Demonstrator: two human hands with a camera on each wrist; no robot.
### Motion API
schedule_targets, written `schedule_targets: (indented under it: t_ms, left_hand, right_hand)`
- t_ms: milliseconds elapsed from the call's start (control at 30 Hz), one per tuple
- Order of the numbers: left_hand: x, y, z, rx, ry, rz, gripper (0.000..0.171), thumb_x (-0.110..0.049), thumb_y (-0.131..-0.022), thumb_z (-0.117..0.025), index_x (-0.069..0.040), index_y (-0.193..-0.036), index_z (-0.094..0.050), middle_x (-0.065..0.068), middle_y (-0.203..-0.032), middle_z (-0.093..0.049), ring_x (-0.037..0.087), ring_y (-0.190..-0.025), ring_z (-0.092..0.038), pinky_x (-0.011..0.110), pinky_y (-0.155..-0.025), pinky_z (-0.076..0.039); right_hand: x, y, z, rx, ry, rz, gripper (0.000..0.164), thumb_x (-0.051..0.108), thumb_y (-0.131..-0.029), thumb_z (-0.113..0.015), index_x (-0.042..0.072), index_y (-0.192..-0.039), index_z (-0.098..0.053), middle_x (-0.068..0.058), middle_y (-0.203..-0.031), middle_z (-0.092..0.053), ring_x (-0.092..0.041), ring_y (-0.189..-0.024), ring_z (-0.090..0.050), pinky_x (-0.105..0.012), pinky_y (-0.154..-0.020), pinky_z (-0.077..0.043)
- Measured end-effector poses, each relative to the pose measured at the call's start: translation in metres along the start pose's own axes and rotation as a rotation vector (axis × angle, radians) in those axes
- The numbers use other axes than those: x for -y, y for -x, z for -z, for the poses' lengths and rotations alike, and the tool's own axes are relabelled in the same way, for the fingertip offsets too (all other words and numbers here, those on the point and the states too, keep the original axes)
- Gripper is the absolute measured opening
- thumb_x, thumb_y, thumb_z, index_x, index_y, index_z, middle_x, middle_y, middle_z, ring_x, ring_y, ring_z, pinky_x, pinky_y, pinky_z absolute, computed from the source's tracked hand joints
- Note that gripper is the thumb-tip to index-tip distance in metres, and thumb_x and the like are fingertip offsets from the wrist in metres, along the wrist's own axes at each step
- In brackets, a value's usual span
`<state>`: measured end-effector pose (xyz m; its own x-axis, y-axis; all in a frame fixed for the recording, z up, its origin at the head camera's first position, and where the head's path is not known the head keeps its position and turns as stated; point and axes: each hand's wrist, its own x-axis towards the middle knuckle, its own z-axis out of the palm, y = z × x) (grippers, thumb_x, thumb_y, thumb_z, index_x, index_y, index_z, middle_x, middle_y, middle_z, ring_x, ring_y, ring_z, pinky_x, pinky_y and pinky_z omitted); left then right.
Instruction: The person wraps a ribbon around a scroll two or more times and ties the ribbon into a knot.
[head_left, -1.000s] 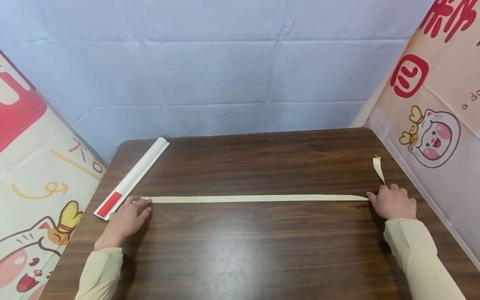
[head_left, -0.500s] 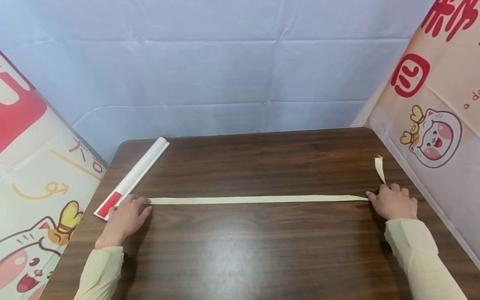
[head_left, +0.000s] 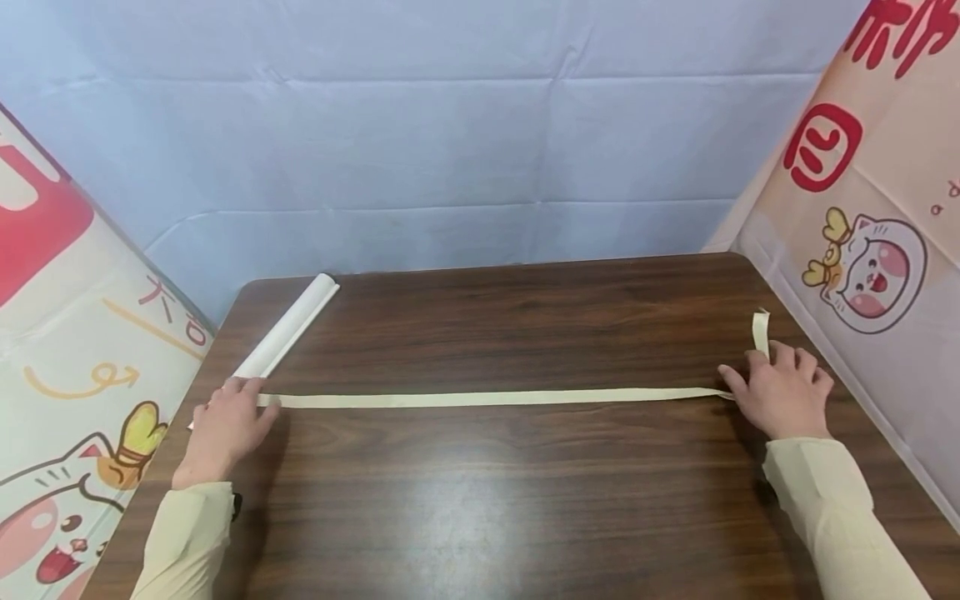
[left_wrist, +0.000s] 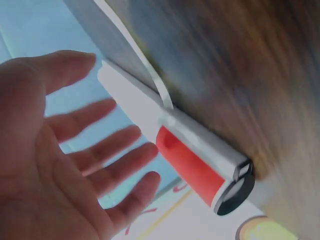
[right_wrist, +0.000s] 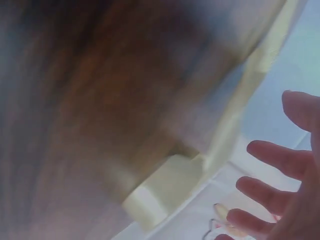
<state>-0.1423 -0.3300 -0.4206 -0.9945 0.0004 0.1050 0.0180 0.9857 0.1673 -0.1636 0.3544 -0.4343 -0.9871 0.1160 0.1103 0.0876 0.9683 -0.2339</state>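
While both hands hover over the ends of a cream ribbon (head_left: 480,399), neither has hold of it. The ribbon runs nearly straight from side to side across a dark wood-grain table (head_left: 525,333), and its right-hand end bends away towards the far edge. At the left, a white tube with a red label (left_wrist: 187,162) lies slantwise, and the ribbon's near end meets it; whether it rests on the tube or just beside it, I cannot tell.

The left hand (head_left: 231,421) is above the tube's near end, its fingers spread apart and holding nothing in the wrist view. The right hand (head_left: 783,393) is above the ribbon's bend, its fingers likewise apart, with the ribbon beyond their tips.

With nothing pinning either end, the ribbon could slide or curl if a sleeve or fingertip brushed it. The bend on the right looks twisted, so a pull there might turn the strip over. If the left hand nudged the tube, its rounded body could roll and drag the ribbon's end out of line.
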Motion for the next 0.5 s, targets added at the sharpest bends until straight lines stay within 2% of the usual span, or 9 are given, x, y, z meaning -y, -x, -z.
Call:
schedule_targets:
  t_ms: [67,233,333,500]
  left_hand:
    - [0.003,0.001,0.002,-0.019,-0.002,0.036,0.046,-0.023,-0.086,-0.054,0.011,-0.116,-0.05,0.037,-0.109,-0.048,0.055,-0.095,-0.047,0.067,-0.068,-0.037]
    - [0.012,0.0,0.003,-0.042,0.004,0.118,0.041,-0.021,-0.081,-0.058,0.013,-0.101,-0.046,0.036,-0.095,-0.046,0.055,-0.085,-0.046,0.065,-0.062,-0.038]
    - [0.018,-0.001,0.004,-0.002,0.013,0.159,0.043,-0.022,-0.081,-0.061,0.013,-0.096,-0.041,0.035,-0.091,-0.043,0.055,-0.085,-0.045,0.067,-0.064,-0.038]
    - [0.03,-0.001,0.005,0.112,0.014,0.216,0.053,-0.027,-0.081,-0.064,0.015,-0.097,-0.036,0.037,-0.091,-0.04,0.057,-0.087,-0.044,0.07,-0.07,-0.035]
  right_hand:
    - [0.006,0.0,0.002,0.008,-0.002,0.002,0.068,0.052,-0.093,-0.041,-0.012,-0.117,-0.047,-0.042,-0.127,-0.027,-0.062,-0.114,-0.017,-0.076,-0.084,-0.015]
    - [0.019,0.006,0.006,0.073,0.03,-0.04,0.073,0.054,-0.092,-0.043,-0.013,-0.121,-0.042,-0.044,-0.122,-0.027,-0.065,-0.109,-0.019,-0.076,-0.079,-0.019]
    - [0.027,0.012,0.007,0.098,0.049,-0.059,0.073,0.053,-0.09,-0.046,-0.014,-0.118,-0.043,-0.043,-0.116,-0.03,-0.063,-0.104,-0.023,-0.074,-0.076,-0.025]
    - [0.043,0.02,0.005,0.069,0.055,-0.045,0.06,0.041,-0.087,-0.056,-0.016,-0.102,-0.051,-0.04,-0.097,-0.038,-0.056,-0.088,-0.032,-0.067,-0.062,-0.035]
